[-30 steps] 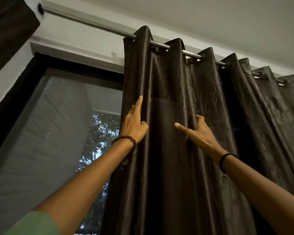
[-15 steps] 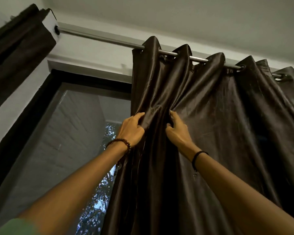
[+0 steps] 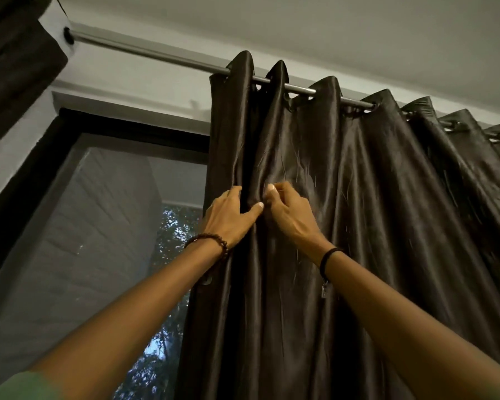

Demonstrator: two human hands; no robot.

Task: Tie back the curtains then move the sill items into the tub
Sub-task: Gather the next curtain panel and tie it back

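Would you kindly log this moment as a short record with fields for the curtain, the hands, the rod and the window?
curtain: dark, glossy, hung by eyelets, bunched rightward
left hand: gripping a fold near the curtain's left edge
right hand: pinching the next fold, beside the left hand
rod: grey, bare on the left
window: uncovered on the left
tie-back: none visible

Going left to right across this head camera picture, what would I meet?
Dark curtain bunched at the corner → black-framed window → left hand → right hand → gathered glossy dark brown curtain.
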